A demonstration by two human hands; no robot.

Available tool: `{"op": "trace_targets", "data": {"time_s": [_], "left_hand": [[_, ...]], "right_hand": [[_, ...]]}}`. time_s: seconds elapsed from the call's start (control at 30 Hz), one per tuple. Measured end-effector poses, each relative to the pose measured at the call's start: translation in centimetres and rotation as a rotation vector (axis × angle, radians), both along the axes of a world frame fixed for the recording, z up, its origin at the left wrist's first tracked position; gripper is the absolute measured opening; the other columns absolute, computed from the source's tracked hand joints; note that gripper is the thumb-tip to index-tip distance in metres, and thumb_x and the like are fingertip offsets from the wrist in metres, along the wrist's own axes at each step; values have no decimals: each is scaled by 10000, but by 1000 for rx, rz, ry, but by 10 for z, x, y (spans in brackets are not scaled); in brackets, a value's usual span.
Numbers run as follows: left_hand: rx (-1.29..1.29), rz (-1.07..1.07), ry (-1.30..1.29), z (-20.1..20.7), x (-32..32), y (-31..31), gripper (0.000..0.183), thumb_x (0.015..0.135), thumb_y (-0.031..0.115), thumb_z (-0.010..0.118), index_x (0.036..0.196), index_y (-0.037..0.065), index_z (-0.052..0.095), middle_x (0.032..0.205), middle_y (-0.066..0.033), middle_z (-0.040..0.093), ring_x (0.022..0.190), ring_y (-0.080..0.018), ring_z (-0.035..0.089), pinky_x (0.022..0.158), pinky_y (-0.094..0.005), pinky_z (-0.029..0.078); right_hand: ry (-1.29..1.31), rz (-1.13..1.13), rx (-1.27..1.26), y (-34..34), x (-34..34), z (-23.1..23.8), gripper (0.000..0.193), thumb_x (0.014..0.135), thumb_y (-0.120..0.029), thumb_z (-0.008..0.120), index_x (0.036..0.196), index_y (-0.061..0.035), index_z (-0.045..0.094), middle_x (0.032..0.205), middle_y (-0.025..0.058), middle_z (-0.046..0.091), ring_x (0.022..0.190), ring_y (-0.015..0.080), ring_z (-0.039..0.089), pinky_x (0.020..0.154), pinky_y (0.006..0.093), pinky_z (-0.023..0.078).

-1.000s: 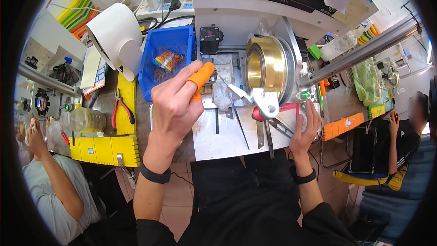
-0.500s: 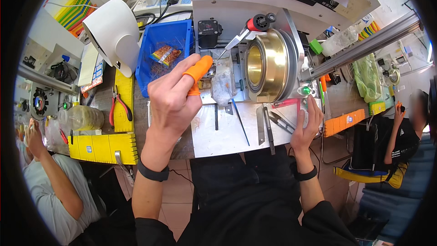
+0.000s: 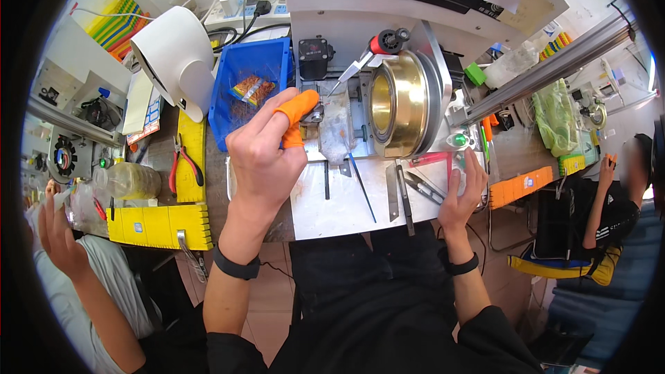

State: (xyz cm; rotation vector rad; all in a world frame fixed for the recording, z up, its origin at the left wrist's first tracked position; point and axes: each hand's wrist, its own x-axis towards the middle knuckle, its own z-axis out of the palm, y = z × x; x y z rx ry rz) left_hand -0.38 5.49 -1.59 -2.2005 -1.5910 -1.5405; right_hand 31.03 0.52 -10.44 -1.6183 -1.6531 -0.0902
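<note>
My left hand [image 3: 267, 149] wears orange finger cots and is closed, its fingertips at a small dark metal part [image 3: 315, 112] on the machine's bench fixture. The fingers partly hide that part. Just right of it lies a pale, clear-looking block [image 3: 335, 125], with a thin pointed tip above it on a grey and red adjustable arm [image 3: 360, 68]. A large brass-coloured wheel [image 3: 398, 104] stands beside the fixture. My right hand [image 3: 463, 197] rests near the board's right edge, fingers apart and holding nothing, just below a green button [image 3: 458, 140].
A blue bin [image 3: 228, 128] with a small packet stands at left, beside a white rounded device [image 3: 173, 55]. Red-handled pliers [image 3: 183, 166] lie on a yellow strip. Tweezers [image 3: 424, 187], a dark pen-like tool [image 3: 404, 201] and a blue stick [image 3: 364, 187] lie on the white board. Other people sit on both sides.
My hands keep nearly the same places and poses; the whole view has shifted slightly. At left, the other person's hand has risen and opened. The round button atop the machine looks duller.
</note>
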Motion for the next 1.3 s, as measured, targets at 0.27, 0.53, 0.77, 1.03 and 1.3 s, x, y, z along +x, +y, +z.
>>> {"op": "trace_targets", "data": {"time_s": [0.27,0.53,0.77,1.03,1.3], "left_hand": [[-216,94,-221,12,7,-6,437,674,-130,577,1093,-9,592,921,-98,700,573,-241,580,571,-307,472],[-194,-12,-407,15,19,-12,432,719,-171,548,1121,-22,494,968,-128,671,550,-99,499,524,-246,420],[-247,-94,-608,18,28,-16,349,790,-120,602,1097,-17,471,1007,-123,653,590,-80,534,536,-227,444],[-273,-89,-610,7,30,-25,368,789,-81,638,1106,-15,465,975,-126,661,572,-72,538,507,-245,454],[-238,89,-323,28,9,-25,407,766,-43,703,1152,34,602,934,-65,695,564,-178,516,557,-277,457]], "right_hand": [[93,20,71,-14,9,8,383,920,-32,506,1292,50,544,1327,173,556,1195,307,490,1005,388,370],[1004,674,-797,-62,-73,133,305,968,-99,516,1241,16,591,1029,75,625,851,107,560,750,248,471],[1511,692,-925,-13,-148,127,346,1019,-225,439,1254,6,545,1055,59,576,832,122,557,716,295,465],[1627,484,-684,36,-186,109,187,975,-229,534,1066,-70,572,883,-21,525,776,70,516,705,246,443],[1719,535,-767,47,-180,96,132,950,-163,568,1014,-48,565,818,-10,513,672,74,457,568,234,372]]}}
